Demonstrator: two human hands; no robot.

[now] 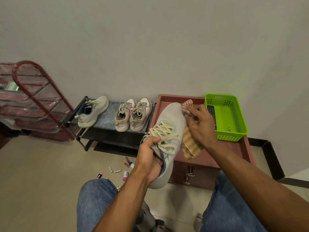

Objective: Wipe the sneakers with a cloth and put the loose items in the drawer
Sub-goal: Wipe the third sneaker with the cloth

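Left hand (149, 162) grips the sneaker (168, 131) at its collar; right hand (201, 126) presses a bunched cloth (191, 146) against its side.

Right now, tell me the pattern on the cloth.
Striped cloth, orange-tan with a pink-and-white end, seen in the head view.

The left hand (148, 158) grips a pale grey sneaker (168, 129) at its heel opening, thumb over the laces; the right hand (200, 126) pinches a striped cloth (190, 144) against the sneaker's toe side; both are held over the red drawer cabinet (234, 153), whose far right corner carries a green basket (225, 116); on the low black shoe rack (107, 123) sit a matching single sneaker (92, 113) and a worn pair (133, 114); batteries and small tubes (117, 170) lie scattered on the floor (41, 173) near the person's denim knees.
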